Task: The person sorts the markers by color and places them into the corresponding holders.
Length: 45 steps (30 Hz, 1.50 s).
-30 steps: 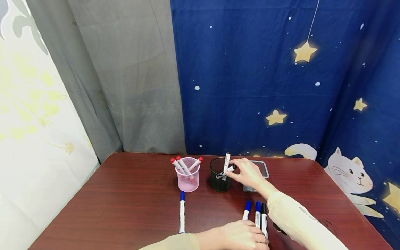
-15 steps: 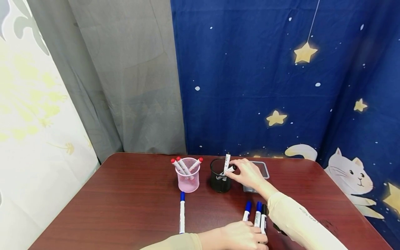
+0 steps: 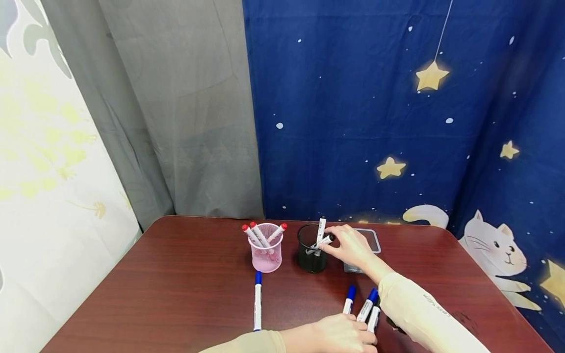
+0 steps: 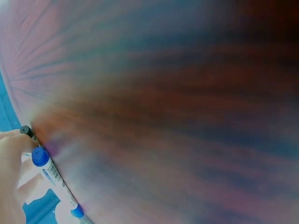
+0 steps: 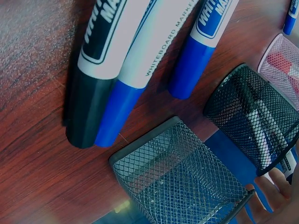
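My right hand is at the rim of a black mesh pen cup, its thumb and fingers pinching a black-capped whiteboard marker that leans in the cup. Another marker stands steeper beside it. At the near side of the table, my left hand holds a black-capped whiteboard marker, its fingertips mostly hidden from the head view. A blue-capped marker lies tilted against it, overlapping it in the right wrist view. Left of them lies a second blue-capped marker.
A pink mesh cup with 3 red-capped markers stands left of the black cup. In front of it lies another blue-capped marker. A dark mesh box sits behind my right wrist. Curtains hang behind the table's far edge.
Beside my left hand, the blue-capped and black-capped markers have swung their caps to the right, and the black cap has shifted toward me. My right hand stays at the black cup.
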Tool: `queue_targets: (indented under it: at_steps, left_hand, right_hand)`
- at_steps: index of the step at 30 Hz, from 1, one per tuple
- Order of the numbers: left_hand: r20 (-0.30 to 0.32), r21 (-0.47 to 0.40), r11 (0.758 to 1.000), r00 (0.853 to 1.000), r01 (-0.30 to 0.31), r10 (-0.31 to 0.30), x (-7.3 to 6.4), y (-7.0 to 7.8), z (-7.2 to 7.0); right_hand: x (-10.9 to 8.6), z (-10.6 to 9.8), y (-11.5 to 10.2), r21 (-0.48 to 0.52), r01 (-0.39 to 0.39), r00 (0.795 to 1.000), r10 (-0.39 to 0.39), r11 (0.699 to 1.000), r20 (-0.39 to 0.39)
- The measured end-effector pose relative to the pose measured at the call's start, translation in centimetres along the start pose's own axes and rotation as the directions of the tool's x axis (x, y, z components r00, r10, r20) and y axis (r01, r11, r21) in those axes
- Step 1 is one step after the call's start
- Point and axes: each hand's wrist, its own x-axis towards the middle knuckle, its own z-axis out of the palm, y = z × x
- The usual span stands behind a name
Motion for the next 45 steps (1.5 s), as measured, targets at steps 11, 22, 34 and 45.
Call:
queue_targets:
  at_steps: [11, 22, 34, 45]
  left_hand:
    - [-0.048, 0.118, 0.991, 0.996, -0.064, 0.070, 0.0, -0.1, 0.2]
    - [0.008, 0.042, 0.991, 0.992, -0.125, 0.125, -0.2, -0.1, -0.4]
    - [-0.115, -0.157, 0.980, 0.988, -0.120, 0.103, -0.8, -0.8, -2.4]
    - [-0.340, -0.326, 0.940, 0.940, -0.098, -0.020, -2.5, -1.4, -4.3]
  right_hand:
    - [0.0, -0.1, -0.1, -0.008, -0.005, 1.000, 0.005, 1.000, 0.006]
    - [-0.1, 0.0, 0.0, -0.003, -0.006, 1.000, 0.006, 1.000, 0.003]
    - [0.0, 0.0, -0.1, -0.004, -0.002, 1.000, 0.002, 1.000, -0.006]
    - [-0.1, 0.1, 0.2, -0.002, -0.005, 1.000, 0.005, 1.000, 0.006]
